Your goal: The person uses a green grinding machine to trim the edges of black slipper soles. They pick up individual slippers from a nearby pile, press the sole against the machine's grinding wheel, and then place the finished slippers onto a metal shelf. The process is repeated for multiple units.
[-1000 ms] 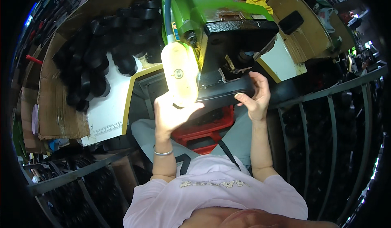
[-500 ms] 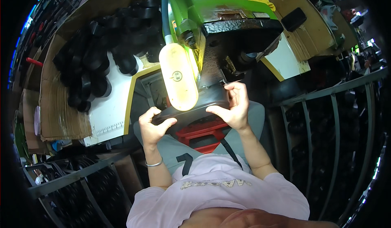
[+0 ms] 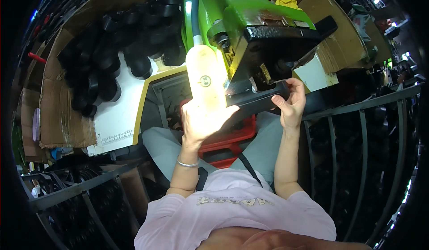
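A long, black, sole-shaped piece (image 3: 254, 102) is held crosswise under the black head (image 3: 279, 42) of a green machine (image 3: 243, 0). My right hand (image 3: 292, 105) is closed on its right end, thumb on the near side and fingers curled over the far side. At the left end my left hand (image 3: 199, 122) grips it with the thumb pointing right; glare and a bright oblong lamp (image 3: 205, 78) hide some of its fingers. The piece's far edge meets the underside of the machine head, but the exact contact is hidden.
On the left, a heap of black shoe-sole-like pieces (image 3: 138, 64) lies on a white tabletop (image 3: 111, 122) with cardboard walls (image 3: 67, 111). Metal rail racks (image 3: 364, 138) stand on both sides. A red stool (image 3: 223, 163) shows between my knees. A yellow cloth (image 3: 287, 2) lies behind the machine.
Both hands and the black piece have moved right along the machine head. My left hand has come from left of the lamp to its lower end. The view has shifted slightly.
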Action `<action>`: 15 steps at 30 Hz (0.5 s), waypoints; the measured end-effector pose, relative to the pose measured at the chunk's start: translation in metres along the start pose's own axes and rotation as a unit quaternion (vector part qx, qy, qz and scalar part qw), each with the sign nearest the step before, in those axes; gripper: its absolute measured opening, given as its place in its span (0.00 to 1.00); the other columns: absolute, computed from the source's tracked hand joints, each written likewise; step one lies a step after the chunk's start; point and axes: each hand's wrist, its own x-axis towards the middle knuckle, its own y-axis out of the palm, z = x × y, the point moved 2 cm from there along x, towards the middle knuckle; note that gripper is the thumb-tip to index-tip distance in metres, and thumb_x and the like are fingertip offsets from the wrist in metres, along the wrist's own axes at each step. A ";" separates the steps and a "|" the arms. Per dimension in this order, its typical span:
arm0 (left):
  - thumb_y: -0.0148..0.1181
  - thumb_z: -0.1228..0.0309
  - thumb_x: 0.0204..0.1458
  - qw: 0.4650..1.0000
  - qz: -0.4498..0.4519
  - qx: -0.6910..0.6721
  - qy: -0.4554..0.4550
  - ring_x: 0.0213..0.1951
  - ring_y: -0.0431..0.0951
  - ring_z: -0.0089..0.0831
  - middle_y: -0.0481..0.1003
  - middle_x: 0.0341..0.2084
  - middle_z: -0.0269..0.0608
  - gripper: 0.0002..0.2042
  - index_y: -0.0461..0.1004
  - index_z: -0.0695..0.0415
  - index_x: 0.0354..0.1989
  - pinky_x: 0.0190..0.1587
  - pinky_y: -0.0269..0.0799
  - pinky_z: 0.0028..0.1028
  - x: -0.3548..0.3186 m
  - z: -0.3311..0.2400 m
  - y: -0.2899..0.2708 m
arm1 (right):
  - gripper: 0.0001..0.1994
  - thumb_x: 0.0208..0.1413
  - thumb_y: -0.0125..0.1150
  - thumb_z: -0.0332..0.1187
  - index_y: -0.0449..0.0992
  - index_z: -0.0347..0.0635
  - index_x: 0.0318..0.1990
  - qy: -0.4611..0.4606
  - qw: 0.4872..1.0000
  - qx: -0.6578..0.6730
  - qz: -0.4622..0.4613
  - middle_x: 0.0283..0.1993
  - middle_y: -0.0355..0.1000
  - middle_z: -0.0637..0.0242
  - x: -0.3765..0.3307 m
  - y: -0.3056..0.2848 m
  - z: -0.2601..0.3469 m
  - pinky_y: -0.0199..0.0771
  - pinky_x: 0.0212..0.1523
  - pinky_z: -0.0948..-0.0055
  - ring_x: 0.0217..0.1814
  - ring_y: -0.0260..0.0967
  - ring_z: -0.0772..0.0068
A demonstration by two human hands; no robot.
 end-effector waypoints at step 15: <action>0.66 0.77 0.43 0.988 0.068 -0.044 -0.130 0.28 0.79 0.27 0.78 0.24 0.43 0.06 0.77 0.64 0.29 0.34 0.72 0.24 -0.029 0.034 -0.059 | 0.32 0.36 0.78 0.22 0.63 0.37 0.48 -0.032 0.997 -0.022 0.059 0.39 0.72 0.63 -0.034 0.051 -0.006 0.73 0.40 0.76 0.39 0.71 0.76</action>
